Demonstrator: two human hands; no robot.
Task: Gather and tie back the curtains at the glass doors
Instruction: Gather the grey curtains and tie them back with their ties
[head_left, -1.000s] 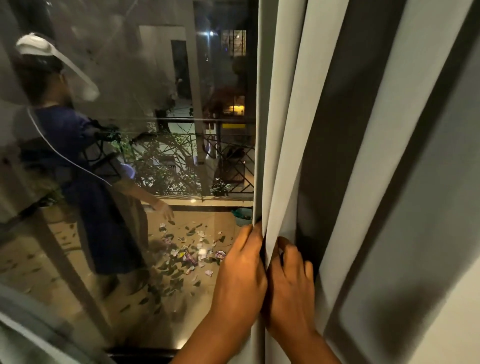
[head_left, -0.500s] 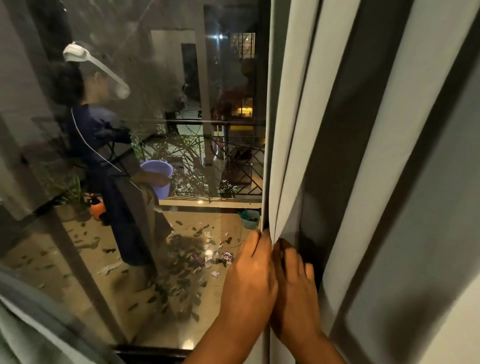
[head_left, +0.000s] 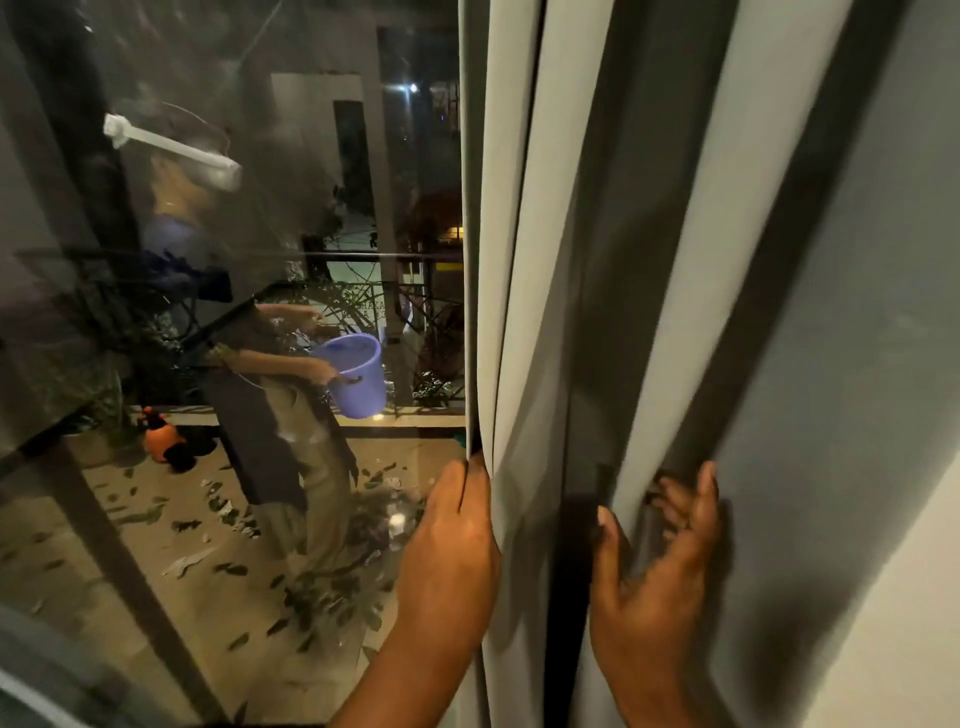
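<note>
A grey curtain (head_left: 675, 260) hangs in deep folds over the right half of the view, beside the glass door (head_left: 234, 519) on the left. My left hand (head_left: 447, 551) grips the curtain's leading edge, fingers tucked behind the fabric. My right hand (head_left: 654, 566) is further right with fingers spread, curling around a fold, thumb on the near side. No tie-back is visible.
Through the glass a person holds a purple bucket (head_left: 356, 374) on a balcony littered with leaves. An orange sprayer (head_left: 161, 439) stands on the balcony floor by a railing (head_left: 374, 257). A pale wall (head_left: 904, 623) borders the curtain at the lower right.
My right hand has moved right, away from my left hand, and opened onto a further fold. The left hand keeps the curtain edge. The person outside raised the bucket.
</note>
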